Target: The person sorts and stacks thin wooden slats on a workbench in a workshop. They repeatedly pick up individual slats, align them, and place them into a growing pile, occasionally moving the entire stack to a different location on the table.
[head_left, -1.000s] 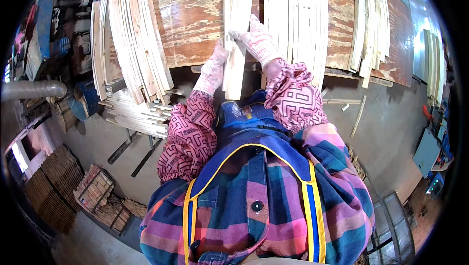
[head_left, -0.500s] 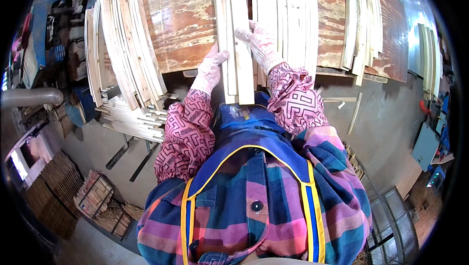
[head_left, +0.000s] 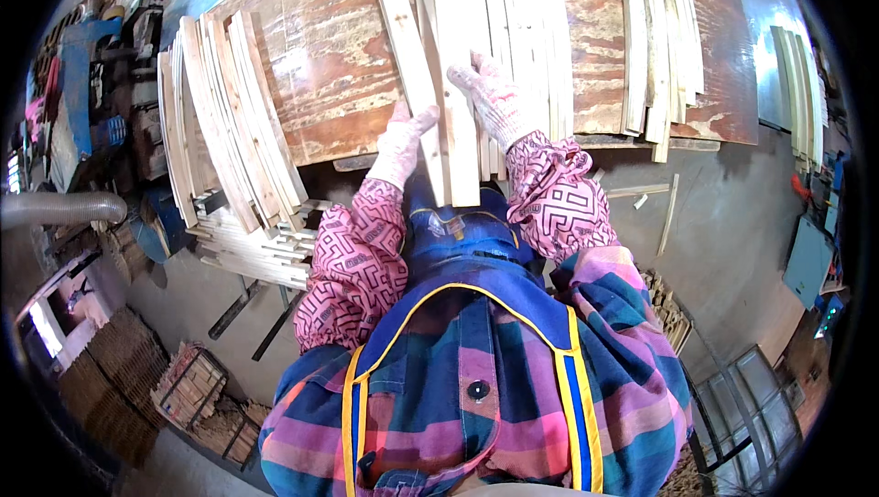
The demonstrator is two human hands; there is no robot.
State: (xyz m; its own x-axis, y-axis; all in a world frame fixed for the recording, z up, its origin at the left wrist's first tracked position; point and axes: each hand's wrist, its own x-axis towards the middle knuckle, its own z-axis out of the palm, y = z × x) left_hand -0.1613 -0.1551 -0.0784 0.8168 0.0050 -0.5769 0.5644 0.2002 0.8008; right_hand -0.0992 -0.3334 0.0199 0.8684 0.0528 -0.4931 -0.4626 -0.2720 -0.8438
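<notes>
Two long pale wooden strips reach toward my waist over the near edge of the table. My left hand [head_left: 397, 147], in a whitish knitted glove, holds the left wooden strip [head_left: 409, 48] by its left edge, thumb on top. That strip slants, its far end leaning left, and its near end lies against the second strip. My right hand [head_left: 495, 102], gloved alike, grips the second wooden strip [head_left: 454, 126] from its right side with the thumb over its face. The undersides of both grips are hidden. Right of it lies a row of similar strips [head_left: 540, 30].
Bundles of strips rest on the left [head_left: 229, 113] and right [head_left: 652, 39] of the worn brown plywood tabletop [head_left: 330, 48]. More strips are stacked low at the left [head_left: 256, 245]. A grey hose [head_left: 64, 208] and blue machinery [head_left: 87, 103] stand far left. Offcuts [head_left: 668, 213] lie on the floor.
The left strip's far end has swung left, opening a gap between the two strips. Both hands sit slightly lower in the view, which has itself shifted a little.
</notes>
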